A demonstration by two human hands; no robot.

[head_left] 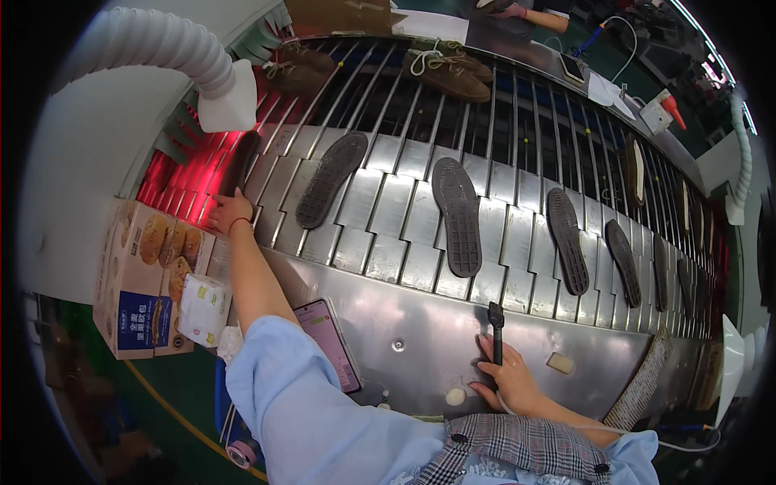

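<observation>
At the far left, my left hand [232, 213] is closed at the near end of a dark shoe sole [240, 162], which lies at the edge of the red-lit opening. My right hand [516, 380] is wrapped round the black handle of a brush [495, 327], its bristle end pointing away from me over the metal ledge. A thin pale tube runs from that hand. On the slatted metal conveyor, grey shoe soles with a grid pattern lie spaced out, among them one [331, 179] near my left arm, one [457, 217] in the middle and one [568, 241] farther right.
Brown shoes [449, 71] rest on the conveyor's far rods. A phone [327, 343], a pale block [560, 362] and a textured strip [640, 380] lie on the near ledge. A food carton [145, 283] and tissue pack [204, 309] stand left, below a white duct [226, 97]. Another person's hand [511, 11] shows beyond.
</observation>
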